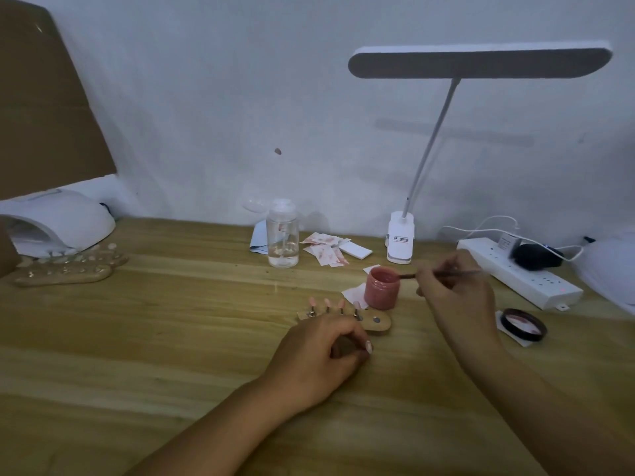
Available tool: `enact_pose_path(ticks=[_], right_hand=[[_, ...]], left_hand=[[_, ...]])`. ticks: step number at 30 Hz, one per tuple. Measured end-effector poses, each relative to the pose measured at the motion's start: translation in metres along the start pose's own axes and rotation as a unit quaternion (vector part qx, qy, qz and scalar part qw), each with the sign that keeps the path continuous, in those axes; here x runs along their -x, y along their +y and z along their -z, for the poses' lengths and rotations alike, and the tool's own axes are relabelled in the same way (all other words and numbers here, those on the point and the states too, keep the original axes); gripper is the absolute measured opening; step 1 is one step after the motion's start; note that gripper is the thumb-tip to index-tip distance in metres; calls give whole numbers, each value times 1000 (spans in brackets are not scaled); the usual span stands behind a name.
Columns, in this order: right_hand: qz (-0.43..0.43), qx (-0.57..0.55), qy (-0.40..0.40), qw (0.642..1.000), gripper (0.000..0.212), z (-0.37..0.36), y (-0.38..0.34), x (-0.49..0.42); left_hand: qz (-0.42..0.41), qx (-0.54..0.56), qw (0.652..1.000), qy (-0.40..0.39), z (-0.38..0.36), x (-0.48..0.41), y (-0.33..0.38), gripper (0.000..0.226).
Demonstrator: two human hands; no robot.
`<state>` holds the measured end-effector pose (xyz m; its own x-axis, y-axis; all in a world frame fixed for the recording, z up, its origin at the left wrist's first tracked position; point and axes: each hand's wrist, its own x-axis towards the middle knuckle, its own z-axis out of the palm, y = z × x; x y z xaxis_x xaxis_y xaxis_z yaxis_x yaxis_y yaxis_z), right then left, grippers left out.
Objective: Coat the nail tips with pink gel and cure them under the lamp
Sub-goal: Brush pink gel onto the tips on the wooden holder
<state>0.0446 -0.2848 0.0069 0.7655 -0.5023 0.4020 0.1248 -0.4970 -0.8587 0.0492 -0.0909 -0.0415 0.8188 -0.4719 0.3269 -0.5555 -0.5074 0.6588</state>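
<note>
Holder [376,323] just beyond the left hand [319,352]; gel jar [382,289] behind it, left of the right hand [453,290] (brush [408,276] reaching its rim); lid [524,325] right of that hand.

Small round jar [382,287] pink throughout; oval nail tips [326,301] paler pink, on a tan wooden holder block [378,325]; thin brush [453,272] dark brown, its tip reddish. Long wooden table [171,321] light yellow-brown with streaked grain. White: bar-headed desk lamp [479,61], domed curing lamp [65,218], oblong power strip [525,277]; round jar lid [524,325] black, smeared pink inside.
</note>
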Motion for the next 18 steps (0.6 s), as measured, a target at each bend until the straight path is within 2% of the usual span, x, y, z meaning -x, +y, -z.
enact_pose_path(ticks=[2,6,9,12,18], right_hand=[[-65,-115,-5,991,11,9,-2,15],[-164,-300,-94,935,12,16,-2,45],[-133,-269,-132,945,10,16,-1,59],[-103,-248,-130,954,11,14,0,62],[-99,-229,-160,955,13,13,-3,65]], left_hand=[[3,-4,1000,0,0,0,0,10],[5,-5,1000,-3,0,-1,2,11],[11,9,1000,-3,1,-2,1,14],[18,25,1000,-2,0,-2,0,17],[23,33,999,7,-1,-4,-1,10]])
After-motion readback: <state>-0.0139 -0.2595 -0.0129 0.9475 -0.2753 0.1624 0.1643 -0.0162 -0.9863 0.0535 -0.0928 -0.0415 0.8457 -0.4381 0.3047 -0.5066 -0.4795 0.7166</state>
